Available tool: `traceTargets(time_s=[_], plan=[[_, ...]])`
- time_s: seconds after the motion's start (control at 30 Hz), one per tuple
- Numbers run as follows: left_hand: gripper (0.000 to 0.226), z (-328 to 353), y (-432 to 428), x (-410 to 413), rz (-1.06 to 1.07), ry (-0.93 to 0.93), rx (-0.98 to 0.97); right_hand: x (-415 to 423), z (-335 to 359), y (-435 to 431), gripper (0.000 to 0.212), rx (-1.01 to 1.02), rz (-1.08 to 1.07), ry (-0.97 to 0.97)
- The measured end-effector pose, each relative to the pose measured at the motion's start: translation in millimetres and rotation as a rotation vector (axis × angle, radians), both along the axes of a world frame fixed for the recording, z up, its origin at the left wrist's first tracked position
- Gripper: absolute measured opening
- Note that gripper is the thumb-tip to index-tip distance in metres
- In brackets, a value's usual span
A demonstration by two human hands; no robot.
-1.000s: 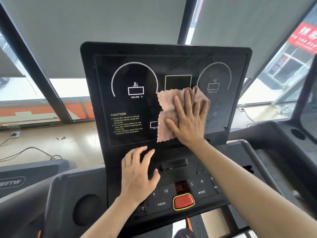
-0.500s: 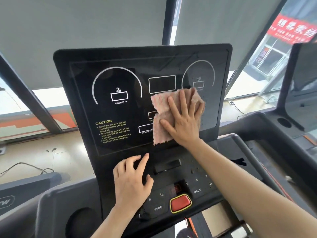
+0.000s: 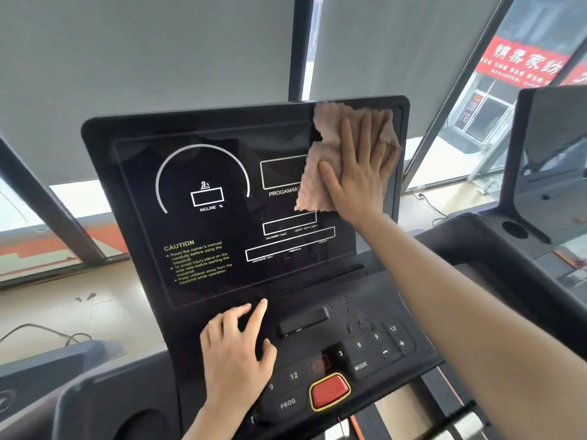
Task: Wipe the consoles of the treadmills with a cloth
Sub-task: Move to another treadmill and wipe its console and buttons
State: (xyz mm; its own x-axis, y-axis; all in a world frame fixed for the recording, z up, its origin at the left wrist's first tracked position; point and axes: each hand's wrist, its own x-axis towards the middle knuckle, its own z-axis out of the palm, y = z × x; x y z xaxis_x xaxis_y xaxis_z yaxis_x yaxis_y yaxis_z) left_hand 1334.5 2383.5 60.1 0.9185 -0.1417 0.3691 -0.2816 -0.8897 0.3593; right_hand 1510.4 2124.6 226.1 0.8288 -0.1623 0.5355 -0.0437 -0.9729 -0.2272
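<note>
Legibly, "CAUTION" (image 3: pixel 178 246), "INCLINE" (image 3: pixel 208 208) on console (image 3: pixel 133 173)

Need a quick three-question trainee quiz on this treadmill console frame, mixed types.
1. Which part of the display panel does the cloth cover? A) lower left B) upper right C) bottom centre
2. True or false: the left hand holds the cloth.
3. Fill in: the big button between PROG and MODE is ___.
Key: 1 B. 2 false; the right hand presses it flat. 3 red.
</note>
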Motion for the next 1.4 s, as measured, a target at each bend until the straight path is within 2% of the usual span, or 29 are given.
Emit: traceTargets(time_s=[0.27,0.4,0.5,0.6,0.73,0.9,1.1,1.3,1.4], plan=[[0.061,3,-3,-1,0.011,0.018,0.020,-70,-127,-24,0.078,0.115,-0.070,0.217],[0.061,4,-2,-1,0.008,0.021,0.037,-88,-148,-26,0.079,0.174,-0.060,0.267],[0.060,6,-3,-2,0.019,0.008,0.031,-80,-133,-27,0.079,0.231,-0.060,0.273],[0.061,6,-4,-2,0.025,0.004,0.033,-55,-91,-36,0.079,0.269,-0.089,0.190],[0.064,4,-6,-3,0.047,0.004,0.036,-11,-9,-64,0.081,0.237,0.056,0.033],[0.068,4,-9,-6,0.047,-0.004,0.079,11,47,-89,0.081,0.339,0.178,0.051],[0.069,5,-12,-7,0.035,0.008,0.095,-29,-19,-103,0.087,0.371,0.267,0.149],[0.062,9,-28,0,-0.004,-0.041,0.109,-96,-101,-107,0.084,0.237,0.112,0.292],[0.055,15,-45,8,-0.061,-0.088,0.102,-120,-118,-100,0.086,0.257,0.060,0.346]])
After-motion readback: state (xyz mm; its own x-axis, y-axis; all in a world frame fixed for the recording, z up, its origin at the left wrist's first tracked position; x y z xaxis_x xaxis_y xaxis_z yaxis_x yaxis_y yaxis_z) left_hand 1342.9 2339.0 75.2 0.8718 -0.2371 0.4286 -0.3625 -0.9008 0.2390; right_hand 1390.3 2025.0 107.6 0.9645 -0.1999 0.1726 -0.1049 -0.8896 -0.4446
